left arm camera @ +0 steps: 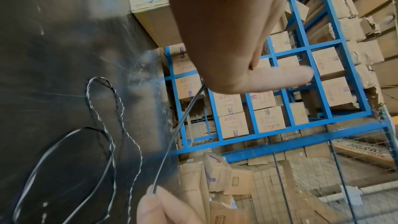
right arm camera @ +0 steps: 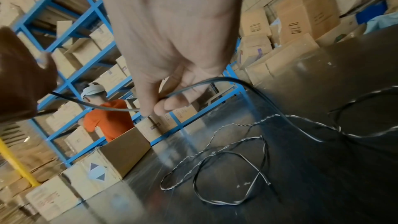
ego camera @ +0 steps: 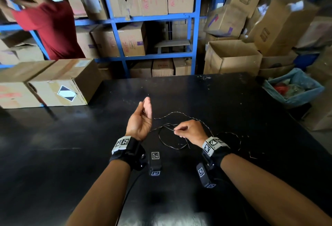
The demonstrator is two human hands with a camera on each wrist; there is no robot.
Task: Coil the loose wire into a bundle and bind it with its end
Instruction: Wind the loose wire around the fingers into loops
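A thin black-and-white wire [ego camera: 179, 113], part twisted and part flat, lies in loose loops on the black table [ego camera: 71, 154]. My left hand [ego camera: 142, 118] is raised above the table with its fingers pointing up. One stretch of the wire [left arm camera: 181, 122] runs out from under the palm of my left hand [left arm camera: 226, 31], held between thumb and fingers. My right hand [ego camera: 188, 130] pinches the same stretch a short way to the right. In the right wrist view the wire [right arm camera: 215, 79] bends over the fingertips of my right hand [right arm camera: 172, 40]. The grip inside my left hand is hidden.
Taped cardboard boxes [ego camera: 62, 82] stand on the table's far left. Blue shelving [ego camera: 195, 28] full of cartons rises behind it, with a person in a red shirt [ego camera: 53, 28] working there. An open carton [ego camera: 231, 56] and a blue-lined bin [ego camera: 294, 89] stand at the right.
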